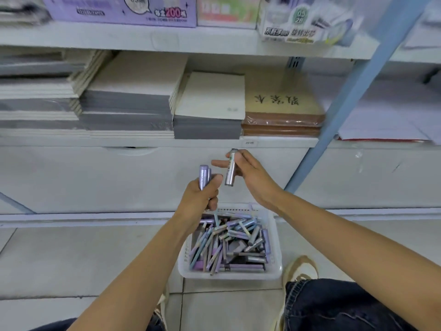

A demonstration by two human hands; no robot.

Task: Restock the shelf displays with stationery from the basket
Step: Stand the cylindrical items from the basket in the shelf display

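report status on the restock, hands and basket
Left hand grips purple tubes. Right hand pinches one silver tube. Basket on the floor below, full of loose tubes. Nothing between hands and shelf.

Stacked notebooks [128,91], tiled floor [71,259], shoe [300,268]

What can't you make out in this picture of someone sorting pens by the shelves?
1. Head view: how many purple pens the left hand grips; its fingers cover them.
2. Print on the labelled pen held by the right hand: too small, blurred.
3. Bottom of the basket: buried under loose pens.
4. Top-shelf boxes: cut off by the upper edge, blurred.
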